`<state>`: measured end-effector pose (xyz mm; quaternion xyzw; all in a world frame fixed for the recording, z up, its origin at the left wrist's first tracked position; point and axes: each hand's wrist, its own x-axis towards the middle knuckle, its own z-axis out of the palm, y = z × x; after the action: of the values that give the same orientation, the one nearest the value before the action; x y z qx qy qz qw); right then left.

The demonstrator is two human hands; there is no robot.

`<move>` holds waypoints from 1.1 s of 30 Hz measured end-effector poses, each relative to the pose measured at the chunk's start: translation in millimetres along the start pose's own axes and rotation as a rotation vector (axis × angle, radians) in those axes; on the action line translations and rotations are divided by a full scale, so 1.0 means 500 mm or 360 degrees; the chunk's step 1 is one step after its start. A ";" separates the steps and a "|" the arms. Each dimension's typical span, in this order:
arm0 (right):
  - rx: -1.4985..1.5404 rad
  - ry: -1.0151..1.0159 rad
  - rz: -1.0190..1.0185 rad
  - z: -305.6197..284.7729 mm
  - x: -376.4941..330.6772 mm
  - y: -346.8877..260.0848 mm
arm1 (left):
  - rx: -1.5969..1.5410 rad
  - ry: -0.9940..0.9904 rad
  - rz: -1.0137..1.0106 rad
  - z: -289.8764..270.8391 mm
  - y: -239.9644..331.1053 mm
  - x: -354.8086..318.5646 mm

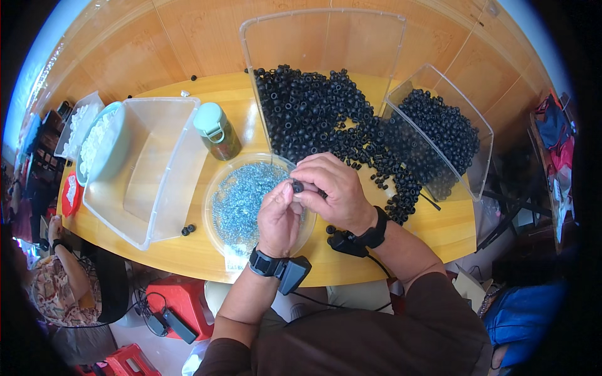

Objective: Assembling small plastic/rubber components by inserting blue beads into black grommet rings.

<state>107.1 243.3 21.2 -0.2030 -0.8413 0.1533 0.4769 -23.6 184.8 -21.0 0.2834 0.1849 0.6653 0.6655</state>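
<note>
Two hands meet at one small black piece (298, 187): the left hand (279, 216) and the right hand (335, 191) both pinch it with fingertips, so neither is nearer. Its long axis I cannot tell. From this grip, the round tub (305, 235) of blue beads (241, 207) lies near, toward eight o'clock; farther, a heap of black pieces (313, 103) spreads from twelve to three o'clock.

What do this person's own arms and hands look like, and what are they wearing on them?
The left hand and right hand are without gloves. Each wrist has a dark strap with a chunky black box attached, and thin black cables run nearby. The dark brown sleeves leave the forearms bare.
</note>
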 end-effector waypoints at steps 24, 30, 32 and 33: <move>-0.0882 0.0448 -0.0043 -0.153 0.047 -0.002 | 0.0377 0.0232 -0.0047 -0.008 0.005 0.006; -0.1601 0.0929 0.0260 -0.271 0.042 0.021 | 0.0367 0.0243 -0.0056 -0.009 0.005 0.009; -0.1069 0.0623 0.0370 -0.250 0.030 0.040 | 0.0361 0.0241 -0.0050 -0.012 0.005 0.009; -0.0956 0.0415 0.0478 -0.231 0.030 0.040 | 0.0340 0.0240 -0.0055 -0.011 0.006 0.012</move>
<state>204.1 275.4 80.6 -0.4733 -0.7418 -0.0597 0.4713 -28.9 191.5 -22.4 0.2986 0.3092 0.6496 0.6271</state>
